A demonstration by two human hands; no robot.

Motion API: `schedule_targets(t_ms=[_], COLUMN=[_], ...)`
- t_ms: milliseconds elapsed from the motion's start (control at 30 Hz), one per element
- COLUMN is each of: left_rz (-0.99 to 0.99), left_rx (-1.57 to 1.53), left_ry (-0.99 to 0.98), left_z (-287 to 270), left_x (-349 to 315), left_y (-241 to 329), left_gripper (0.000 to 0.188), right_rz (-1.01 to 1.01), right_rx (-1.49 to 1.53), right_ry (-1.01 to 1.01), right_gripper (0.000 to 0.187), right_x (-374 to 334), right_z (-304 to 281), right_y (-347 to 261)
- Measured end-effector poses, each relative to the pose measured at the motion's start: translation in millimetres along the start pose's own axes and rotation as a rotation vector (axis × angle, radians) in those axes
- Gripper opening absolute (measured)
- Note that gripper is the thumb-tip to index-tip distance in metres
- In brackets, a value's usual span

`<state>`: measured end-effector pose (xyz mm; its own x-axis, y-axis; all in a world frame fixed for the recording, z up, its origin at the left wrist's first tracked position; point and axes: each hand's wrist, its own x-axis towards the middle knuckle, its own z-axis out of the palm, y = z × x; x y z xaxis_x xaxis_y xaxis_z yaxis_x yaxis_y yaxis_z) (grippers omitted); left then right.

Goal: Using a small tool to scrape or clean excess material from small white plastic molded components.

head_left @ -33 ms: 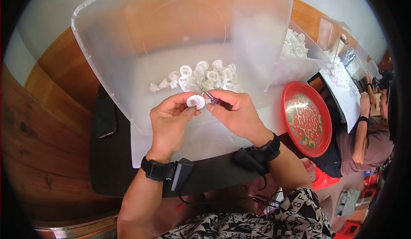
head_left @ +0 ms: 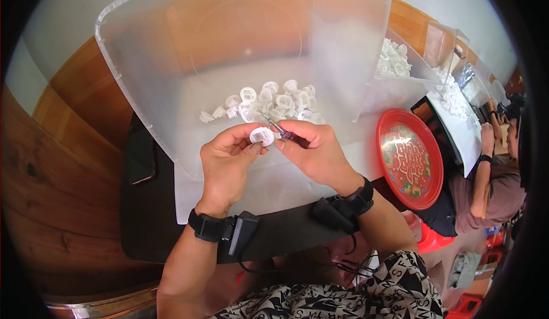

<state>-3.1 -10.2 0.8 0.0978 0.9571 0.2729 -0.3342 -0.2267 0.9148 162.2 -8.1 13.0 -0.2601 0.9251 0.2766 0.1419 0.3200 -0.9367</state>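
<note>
White plastic cap (head_left: 262, 136), small and round, sits pinched between thumb and fingertips of the left hand (head_left: 229, 162), above the near edge of the translucent bin (head_left: 143, 84). Judged light, stiff, smooth enough to slip; best gripped by the rim. Left wrist is bent inward, fingers closed on the cap. Right hand (head_left: 314, 153) is clamped on a thin pointed tool (head_left: 283, 131), tip at the cap. More caps (head_left: 274, 102) lie in the bin.
</note>
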Motion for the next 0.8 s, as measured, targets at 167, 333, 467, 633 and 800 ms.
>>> schedule_targets(t_ms=[167,333,467,633,800], left_rz=[-0.001,-0.186,-0.307,-0.348,-0.299], left_rx=[-0.026,-0.057,-0.131,-0.197,-0.211], left_ry=[-0.034,-0.082,-0.12,-0.156,-0.143], left_z=[-1,-2,-3,-7,-5], left_x=[-3,-2,0,0,-2], left_y=[0,5,6,4,4], left_gripper=[0.026,0.027,0.024,0.029,0.029], right_rz=[-0.11,0.082,0.197,0.239,0.157], right_rx=[0.146,0.186,0.273,0.284,0.277], right_ry=[0.002,-0.067,-0.076,-0.092,-0.099], right_gripper=[0.024,0.019,0.016,0.017,0.014], right_x=[1,5,6,6,6], right_z=[9,-6,-9,-5,-6], right_y=[-2,-5,-7,-7,-8])
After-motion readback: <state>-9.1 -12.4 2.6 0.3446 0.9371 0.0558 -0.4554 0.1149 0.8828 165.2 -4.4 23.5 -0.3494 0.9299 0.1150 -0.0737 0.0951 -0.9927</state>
